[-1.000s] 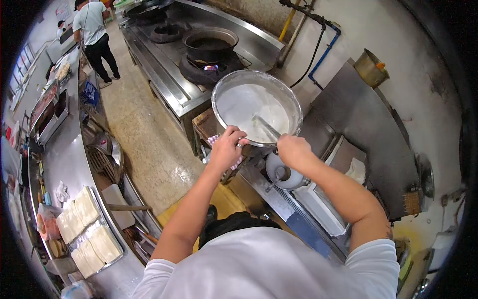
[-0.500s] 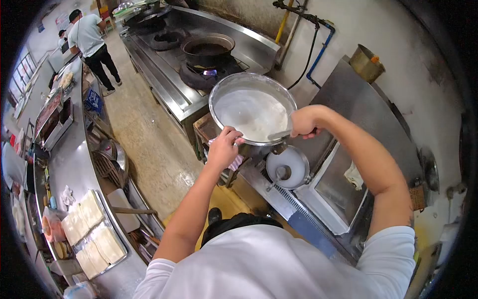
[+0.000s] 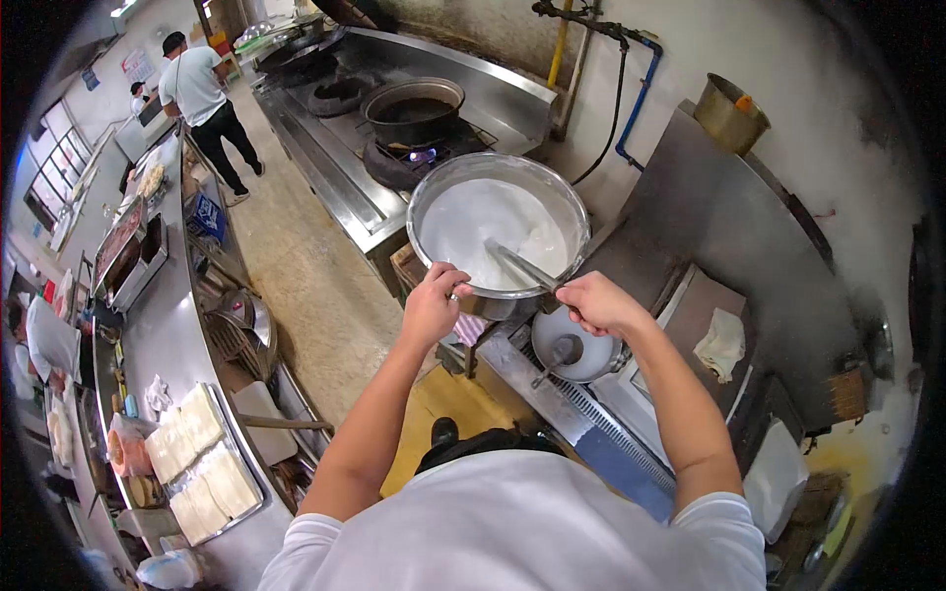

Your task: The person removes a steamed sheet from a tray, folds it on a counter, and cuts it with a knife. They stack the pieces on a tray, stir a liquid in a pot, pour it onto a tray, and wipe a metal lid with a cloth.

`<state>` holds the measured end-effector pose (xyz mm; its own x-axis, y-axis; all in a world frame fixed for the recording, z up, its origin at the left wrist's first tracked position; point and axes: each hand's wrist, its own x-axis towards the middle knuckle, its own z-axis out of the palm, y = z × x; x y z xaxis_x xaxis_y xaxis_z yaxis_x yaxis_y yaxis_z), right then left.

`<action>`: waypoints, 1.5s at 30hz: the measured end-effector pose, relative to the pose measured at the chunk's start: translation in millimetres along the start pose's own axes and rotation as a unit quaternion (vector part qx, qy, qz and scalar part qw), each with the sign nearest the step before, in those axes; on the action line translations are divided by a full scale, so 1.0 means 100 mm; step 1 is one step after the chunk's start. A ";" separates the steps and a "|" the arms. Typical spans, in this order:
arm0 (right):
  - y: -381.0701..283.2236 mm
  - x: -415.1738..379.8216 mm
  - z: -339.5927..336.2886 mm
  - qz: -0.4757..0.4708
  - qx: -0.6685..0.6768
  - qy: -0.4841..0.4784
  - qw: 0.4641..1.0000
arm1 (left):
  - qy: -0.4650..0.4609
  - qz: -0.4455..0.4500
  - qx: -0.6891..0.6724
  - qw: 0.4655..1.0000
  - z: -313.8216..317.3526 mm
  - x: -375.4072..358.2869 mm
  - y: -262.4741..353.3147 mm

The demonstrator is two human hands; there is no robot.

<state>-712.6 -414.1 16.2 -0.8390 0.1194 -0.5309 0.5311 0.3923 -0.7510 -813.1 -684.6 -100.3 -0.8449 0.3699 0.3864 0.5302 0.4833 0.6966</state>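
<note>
1. In the kitchen beyond your hands, a steel stove carries a dark pot near a lit flame.
2. The bowl of white liquid sits just ahead of your hands, its near rim between them.
3. Your left hand pinches that rim; you cannot tell where its thumb presses. Brace firmly so the bowl doesn't twist.
4. Your right hand is wrapped around the tool, which slants into the liquid. Sweep its end smoothly along wall and bottom; slow strokes should limit splashing.
</note>
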 end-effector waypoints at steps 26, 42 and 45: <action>0.75 -0.15 -0.18 -0.208 -0.293 0.288 0.888 | -0.012 -0.090 0.011 0.996 0.13 0.01 0.12; 0.04 -0.80 -0.03 -0.208 -0.519 0.173 0.811 | 0.007 -0.053 -0.007 0.999 0.04 -0.06 0.08; -0.36 -1.10 -0.17 -0.202 -0.568 0.131 0.787 | 0.014 -0.060 -0.026 0.998 0.03 -0.07 0.08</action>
<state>-641.4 -426.3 108.3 -0.9868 -0.0994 -0.1281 -0.1098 0.9910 0.0770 -802.7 -680.9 -98.7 -0.9045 0.2886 0.3139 0.4204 0.4803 0.7698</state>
